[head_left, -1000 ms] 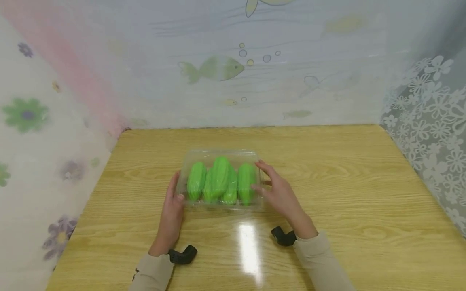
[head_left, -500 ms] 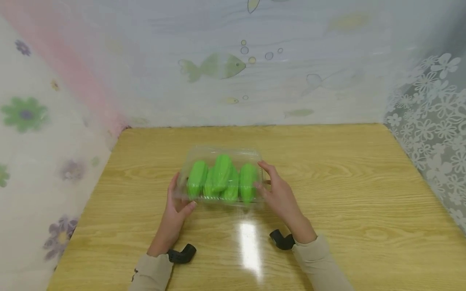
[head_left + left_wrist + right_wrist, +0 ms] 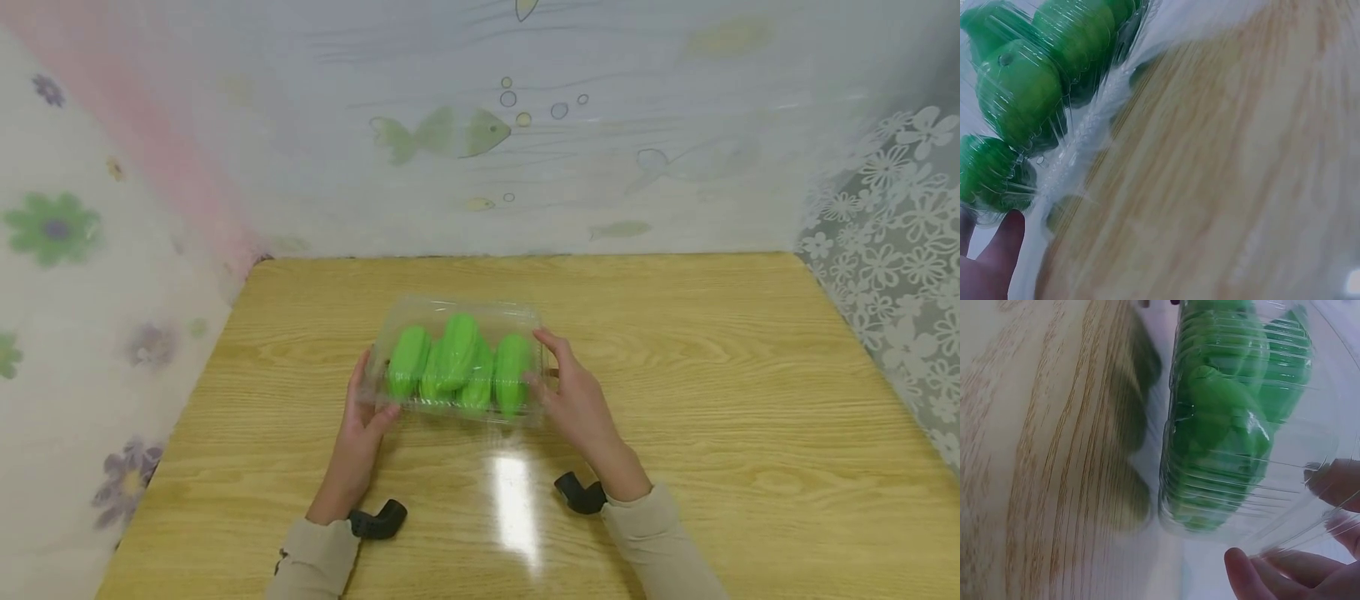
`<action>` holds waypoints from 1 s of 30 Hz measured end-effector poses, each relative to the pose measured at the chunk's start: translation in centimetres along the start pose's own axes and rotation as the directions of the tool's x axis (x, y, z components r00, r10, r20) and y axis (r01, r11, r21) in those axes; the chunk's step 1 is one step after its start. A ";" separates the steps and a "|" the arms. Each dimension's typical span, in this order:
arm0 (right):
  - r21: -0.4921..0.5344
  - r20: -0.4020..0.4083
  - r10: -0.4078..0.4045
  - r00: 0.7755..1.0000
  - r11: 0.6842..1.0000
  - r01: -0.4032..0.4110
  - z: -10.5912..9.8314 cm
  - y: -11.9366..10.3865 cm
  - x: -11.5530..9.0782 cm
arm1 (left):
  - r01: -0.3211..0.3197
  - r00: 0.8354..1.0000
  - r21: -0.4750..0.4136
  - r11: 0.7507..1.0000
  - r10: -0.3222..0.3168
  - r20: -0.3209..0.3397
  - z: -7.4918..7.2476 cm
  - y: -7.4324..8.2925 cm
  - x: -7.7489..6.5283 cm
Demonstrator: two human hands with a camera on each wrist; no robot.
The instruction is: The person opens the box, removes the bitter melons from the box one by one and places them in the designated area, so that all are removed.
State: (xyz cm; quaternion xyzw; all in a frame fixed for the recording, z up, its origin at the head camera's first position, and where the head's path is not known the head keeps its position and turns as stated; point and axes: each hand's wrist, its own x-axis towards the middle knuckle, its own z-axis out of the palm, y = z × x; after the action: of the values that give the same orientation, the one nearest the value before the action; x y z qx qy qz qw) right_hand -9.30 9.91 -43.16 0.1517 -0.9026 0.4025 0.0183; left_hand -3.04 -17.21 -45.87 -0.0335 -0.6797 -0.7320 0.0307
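In the head view, a clear plastic lidded box (image 3: 487,313) holds several bright green, ribbed, oblong pieces (image 3: 457,352) that resemble vegetables. My left hand (image 3: 357,437) grips the box's left end, thumb at the front lower corner and fingers along the side. The left wrist view shows the thumb (image 3: 1005,247) at the rim below the green pieces. At the other end, my right hand (image 3: 583,404) holds the box between its thumb and fingers. Right wrist view: the fingers (image 3: 1335,484) wrap around the clear end wall, beside the ribbed side. The lid lies over the contents.
A wood-grain table (image 3: 712,375) lies under the box and reaches a fish-painted back wall (image 3: 450,217). Flower-patterned panels flank it left and right. Black curved pieces (image 3: 379,521) are at both wrists. Light glares on the tabletop in front of the box.
The box has shifted slightly away from me and turned a little, its left front corner moving back. My left thumb has moved inward along the front edge. The right hand keeps its hold.
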 end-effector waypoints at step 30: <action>-0.033 0.026 0.012 1.000 0.999 -0.012 -0.6 0.0 -0.2 | -0.034 0.999 -0.171 0.985 0.027 -0.044 -0.3 -1.7 -0.9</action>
State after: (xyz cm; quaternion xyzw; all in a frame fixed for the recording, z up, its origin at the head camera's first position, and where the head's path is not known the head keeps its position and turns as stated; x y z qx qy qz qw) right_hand -9.20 10.37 -42.83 0.1512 -0.9101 0.3858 0.0066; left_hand -2.29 -17.40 -47.67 -0.0313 -0.6128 -0.7878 0.0530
